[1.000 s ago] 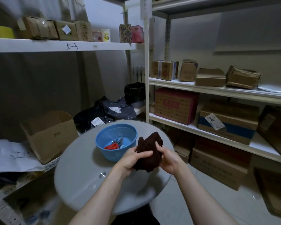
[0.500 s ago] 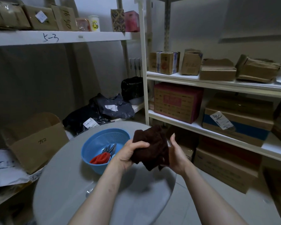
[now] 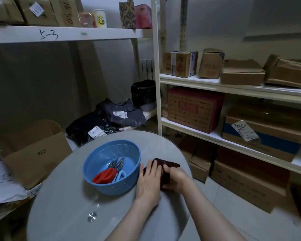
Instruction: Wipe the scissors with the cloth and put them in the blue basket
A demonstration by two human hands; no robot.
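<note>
A blue perforated basket (image 3: 97, 186) stands on the round grey table (image 3: 63, 211). Inside it lie scissors (image 3: 105, 175) with red handles, another pair with pale handles beside them, blades pointing up and right. Just right of the basket a dark brown cloth (image 3: 169, 165) lies folded on the table. My left hand (image 3: 149, 183) rests flat on the cloth's near left part, fingers straight. My right hand (image 3: 176, 178) has its fingers curled round the cloth's right side. Much of the cloth is hidden under both hands.
White metal shelving (image 3: 233, 87) with cardboard boxes fills the right and the upper left. An open cardboard box (image 3: 33, 153) and dark plastic parcels (image 3: 111, 119) lie on a low shelf beyond the table. More boxes stand on the floor at right.
The cloth was held up in both hands above the table; now it lies on the table beside the basket, with my left hand flat on it and my right gripping its side.
</note>
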